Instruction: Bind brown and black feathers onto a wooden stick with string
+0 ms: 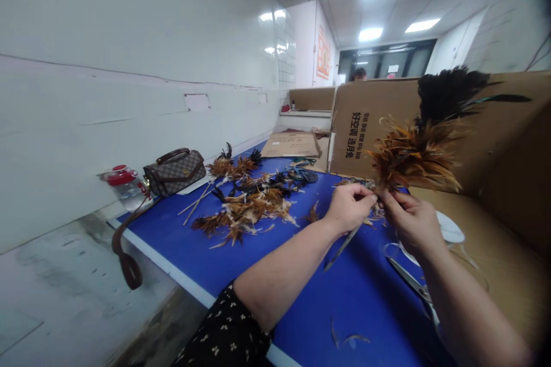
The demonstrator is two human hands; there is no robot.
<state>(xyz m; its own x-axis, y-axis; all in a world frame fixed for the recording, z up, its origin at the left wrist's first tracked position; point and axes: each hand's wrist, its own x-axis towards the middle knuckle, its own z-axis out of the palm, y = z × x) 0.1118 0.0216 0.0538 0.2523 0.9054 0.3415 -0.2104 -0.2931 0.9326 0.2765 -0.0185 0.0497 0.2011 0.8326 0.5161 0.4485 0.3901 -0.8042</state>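
Note:
A feather duster (417, 155) stands tilted above the table, with black feathers at its top and orange-brown ones below. My left hand (349, 207) is closed at its lower end, where a thin stick (342, 251) comes out under the hand and slants down. My right hand (408, 219) pinches the base of the brown feathers, its fingertips close to those of my left hand. What lies between the fingertips is too small to make out. Under my right forearm are scissors (408, 280), partly hidden, and a white spool (450, 228).
Loose brown feathers (245, 209) lie in a pile at the left, beside feathered sticks (235, 167). A handbag (175, 172) and a red-lidded bottle (127, 188) stand against the wall. Cardboard panels (387, 103) rise behind and at the right of the blue table (297, 281).

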